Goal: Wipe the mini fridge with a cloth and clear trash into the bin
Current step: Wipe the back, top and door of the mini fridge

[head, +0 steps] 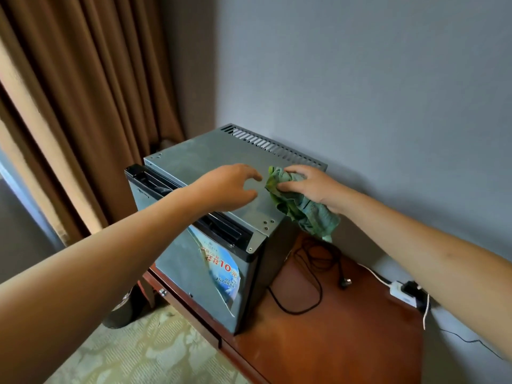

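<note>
Mid-frame, the right hand [310,187] clutches the soft, limp cloth [302,209], best bunched, on the fridge [210,156]; the left hand [230,187], seemingly loose-fingered, holds nothing.

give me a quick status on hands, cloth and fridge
Right hand grips green cloth on mini fridge top. Left hand open, hovering over the top. Nothing in the way; unplugged black cord lies beside fridge.

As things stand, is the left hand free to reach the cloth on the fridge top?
Probably yes. The left hand hovers open over the fridge top, beside the cloth, with only bare metal between them. The right hand already grips the cloth.
</note>
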